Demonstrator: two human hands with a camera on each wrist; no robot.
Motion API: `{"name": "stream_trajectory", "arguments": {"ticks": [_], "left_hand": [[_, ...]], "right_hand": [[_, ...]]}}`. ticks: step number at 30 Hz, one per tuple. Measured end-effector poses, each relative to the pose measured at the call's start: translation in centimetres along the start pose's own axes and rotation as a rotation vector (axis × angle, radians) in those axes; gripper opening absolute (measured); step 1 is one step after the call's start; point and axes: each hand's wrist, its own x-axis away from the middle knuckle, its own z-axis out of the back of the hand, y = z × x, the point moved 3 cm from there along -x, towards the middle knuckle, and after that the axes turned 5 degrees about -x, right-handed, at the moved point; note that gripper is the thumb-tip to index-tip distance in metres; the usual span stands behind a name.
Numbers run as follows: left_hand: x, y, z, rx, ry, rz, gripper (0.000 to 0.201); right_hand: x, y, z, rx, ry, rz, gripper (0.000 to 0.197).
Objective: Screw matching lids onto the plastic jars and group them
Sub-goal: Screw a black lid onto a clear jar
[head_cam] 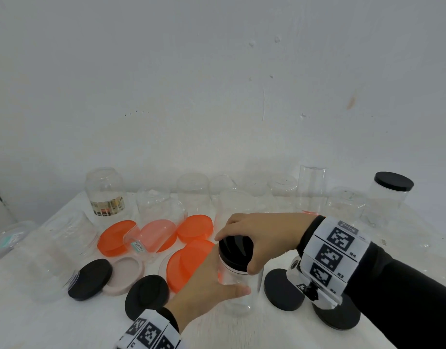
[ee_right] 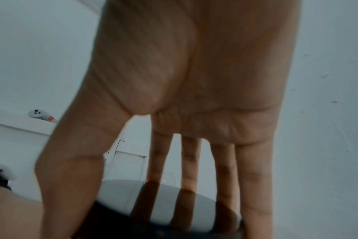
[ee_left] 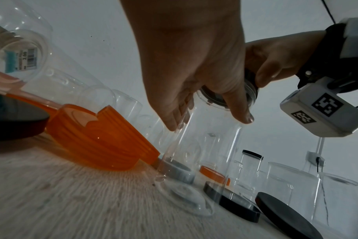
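Left hand (head_cam: 207,285) grips clear jar (head_cam: 238,295); right hand (head_cam: 262,238) apparently clasps its black lid (head_cam: 235,251)

White table (head_cam: 40,321) bearing jars (head_cam: 312,190), lids (head_cam: 90,278)

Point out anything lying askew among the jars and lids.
One small clear jar lies tipped on its side across the orange lids. Two more orange lids overlap, one propped on the other.
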Motion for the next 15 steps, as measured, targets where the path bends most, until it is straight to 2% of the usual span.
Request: {"name": "stream_trajectory", "arguments": {"ticks": [9,15], "left_hand": [[-0.27,-0.66,-0.07,0.03,-0.02,0.019,0.084],[-0.22,-0.65,-0.12,0.017,-0.012,0.034,0.085]], "right_hand": [[-0.02,0.07,0.21,-0.054,-0.043,0.1,0.074],[-0.15,0.44,0.37,-0.016,-0.013,0.132,0.07]]}}
